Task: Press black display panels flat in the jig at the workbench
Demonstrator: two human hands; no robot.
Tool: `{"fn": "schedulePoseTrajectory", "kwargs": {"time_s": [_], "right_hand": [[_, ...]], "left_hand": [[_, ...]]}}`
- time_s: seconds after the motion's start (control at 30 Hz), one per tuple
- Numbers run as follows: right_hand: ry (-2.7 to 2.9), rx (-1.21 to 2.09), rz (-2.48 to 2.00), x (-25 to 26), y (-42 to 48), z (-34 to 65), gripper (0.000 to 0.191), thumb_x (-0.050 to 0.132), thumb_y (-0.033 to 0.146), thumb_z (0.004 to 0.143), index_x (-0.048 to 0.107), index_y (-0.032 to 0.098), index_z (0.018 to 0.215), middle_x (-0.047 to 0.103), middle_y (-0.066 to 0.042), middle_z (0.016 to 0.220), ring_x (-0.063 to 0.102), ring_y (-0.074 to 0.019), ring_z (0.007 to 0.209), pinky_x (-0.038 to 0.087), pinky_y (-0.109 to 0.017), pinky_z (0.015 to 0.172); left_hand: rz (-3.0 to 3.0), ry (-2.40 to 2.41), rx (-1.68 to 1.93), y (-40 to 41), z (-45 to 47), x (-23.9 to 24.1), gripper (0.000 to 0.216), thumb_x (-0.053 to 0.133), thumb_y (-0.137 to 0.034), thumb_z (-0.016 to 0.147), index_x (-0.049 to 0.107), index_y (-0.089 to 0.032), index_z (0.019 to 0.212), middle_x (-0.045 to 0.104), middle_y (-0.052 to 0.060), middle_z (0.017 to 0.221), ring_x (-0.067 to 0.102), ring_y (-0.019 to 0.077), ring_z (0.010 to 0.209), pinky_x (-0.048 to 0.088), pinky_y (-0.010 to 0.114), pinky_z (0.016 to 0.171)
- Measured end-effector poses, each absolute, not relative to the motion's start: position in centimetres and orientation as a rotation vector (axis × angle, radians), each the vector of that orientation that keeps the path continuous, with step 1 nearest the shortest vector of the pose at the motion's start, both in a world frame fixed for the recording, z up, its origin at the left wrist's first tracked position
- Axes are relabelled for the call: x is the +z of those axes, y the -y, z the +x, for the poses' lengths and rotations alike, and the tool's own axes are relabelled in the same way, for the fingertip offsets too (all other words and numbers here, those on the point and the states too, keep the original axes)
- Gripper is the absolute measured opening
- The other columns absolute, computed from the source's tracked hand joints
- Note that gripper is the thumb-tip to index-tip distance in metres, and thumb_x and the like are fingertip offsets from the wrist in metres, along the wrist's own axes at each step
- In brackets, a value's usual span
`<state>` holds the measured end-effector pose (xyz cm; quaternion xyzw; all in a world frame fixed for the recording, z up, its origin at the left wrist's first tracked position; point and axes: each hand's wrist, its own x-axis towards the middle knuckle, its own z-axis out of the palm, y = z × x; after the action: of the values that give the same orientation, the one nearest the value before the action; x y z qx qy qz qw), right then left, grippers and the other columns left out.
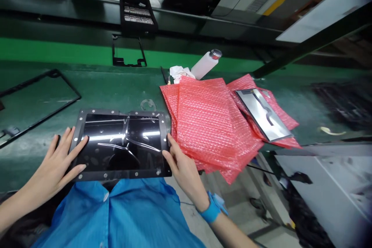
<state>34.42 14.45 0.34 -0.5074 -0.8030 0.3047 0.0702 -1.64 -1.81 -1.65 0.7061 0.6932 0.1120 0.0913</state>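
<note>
A black framed screen panel with a glossy film lies flat on the green bench in front of me. My left hand rests on its left edge, fingers stretched out flat over the frame. My right hand touches the panel's right edge with thumb and fingertips spread along it; a blue wrist strap sits on that wrist. Neither hand lifts the panel off the bench.
A stack of pink bubble-wrap bags lies right of the panel, with a silvery panel on top. Behind stand a white bottle and crumpled cloth. Empty black frames and a parts tray lie beyond.
</note>
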Motion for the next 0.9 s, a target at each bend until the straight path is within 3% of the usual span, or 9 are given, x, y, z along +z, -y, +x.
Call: {"fn": "schedulePoseTrajectory", "kwargs": {"time_s": [0.17, 0.23, 0.3, 0.37, 0.47, 0.6, 0.73, 0.9], "right_hand": [[2.498, 0.699, -1.452, 3.6, -15.4, 33.8, 0.057, 0.026, 0.04, 0.104, 0.033, 0.012, 0.152, 0.065, -0.006, 0.077, 0.064, -0.0229, 0.063, 0.046, -0.033, 0.058], [2.399, 0.847, -1.354, 4.7, -16.2, 32.6, 0.053, 0.026, 0.038, 0.104, 0.033, 0.017, 0.152, 0.065, -0.002, 0.075, 0.061, -0.0181, 0.055, 0.048, -0.032, 0.058], [2.327, 0.956, -1.2, 5.0, -17.3, 30.7, 0.051, 0.03, 0.036, 0.104, 0.032, 0.02, 0.153, 0.067, -0.002, 0.086, 0.061, -0.0158, 0.059, 0.052, -0.032, 0.064], [2.397, 0.851, -1.018, 4.7, -18.8, 28.3, 0.046, 0.035, 0.032, 0.103, 0.042, 0.02, 0.147, 0.067, -0.006, 0.106, 0.065, -0.0193, 0.084, 0.053, -0.036, 0.08], [2.6, 0.602, -0.759, 3.3, -20.8, 24.9, 0.039, 0.038, 0.022, 0.1, 0.056, 0.015, 0.135, 0.063, -0.01, 0.125, 0.054, -0.0259, 0.116, 0.047, -0.044, 0.098], [2.743, 0.449, -0.603, 1.7, -21.9, 23.0, 0.045, 0.038, 0.01, 0.096, 0.054, 0.015, 0.137, 0.065, -0.01, 0.12, 0.054, -0.0266, 0.112, 0.048, -0.045, 0.091], [2.741, 0.351, -0.536, 0.6, -21.5, 22.9, 0.046, 0.037, 0.01, 0.096, 0.052, 0.018, 0.138, 0.065, -0.01, 0.117, 0.054, -0.027, 0.109, 0.045, -0.045, 0.087], [2.57, 0.636, -0.596, -1.0, -22.1, 21.6, 0.036, 0.04, 0.01, 0.085, 0.058, 0.015, 0.117, 0.064, -0.012, 0.11, 0.053, -0.0287, 0.106, 0.045, -0.047, 0.092]], "left_hand": [[2.141, -2.086, 0.349, 2.0, -1.0, -1.4, 0.088, 0.043, -0.061, 0.095, 0.001, -0.019, 0.16, 0.008, 0.016, 0.166, 0.008, 0.0397, 0.152, 0.01, 0.062, 0.121], [2.155, -2.063, 0.343, 2.1, -0.7, -1.2, 0.108, 0.052, -0.072, 0.086, -0.003, -0.015, 0.159, 0.007, 0.021, 0.165, 0.006, 0.0434, 0.151, 0.008, 0.066, 0.119], [2.17, -2.072, 0.346, 2.1, -0.5, -1.1, 0.121, 0.057, -0.078, 0.078, -0.006, -0.015, 0.159, 0.007, 0.023, 0.164, 0.007, 0.0456, 0.151, 0.006, 0.07, 0.116], [2.167, -2.102, 0.352, 2.1, -0.3, -1.1, 0.123, 0.058, -0.079, 0.076, -0.008, -0.016, 0.159, 0.008, 0.024, 0.164, 0.008, 0.0458, 0.15, 0.006, 0.071, 0.115], [2.155, -2.137, 0.356, 2.1, 0.0, -1.1, 0.123, 0.057, -0.079, 0.076, -0.008, -0.016, 0.159, 0.011, 0.024, 0.163, 0.008, 0.0448, 0.151, 0.005, 0.071, 0.116], [2.135, -2.186, 0.336, 2.3, 0.5, -0.9, 0.126, 0.056, -0.082, 0.075, -0.009, -0.013, 0.158, 0.012, 0.025, 0.163, 0.006, 0.0435, 0.151, 0.0, 0.07, 0.116], [2.099, -2.199, 0.351, 2.3, 0.9, -0.7, 0.129, 0.056, -0.084, 0.073, -0.009, -0.013, 0.158, 0.015, 0.025, 0.162, 0.006, 0.0435, 0.151, -0.003, 0.071, 0.116], [2.049, -2.203, 0.391, 2.3, 1.2, -0.5, 0.133, 0.057, -0.087, 0.068, -0.008, -0.013, 0.158, 0.016, 0.025, 0.162, 0.008, 0.0439, 0.151, -0.009, 0.072, 0.114]]}}
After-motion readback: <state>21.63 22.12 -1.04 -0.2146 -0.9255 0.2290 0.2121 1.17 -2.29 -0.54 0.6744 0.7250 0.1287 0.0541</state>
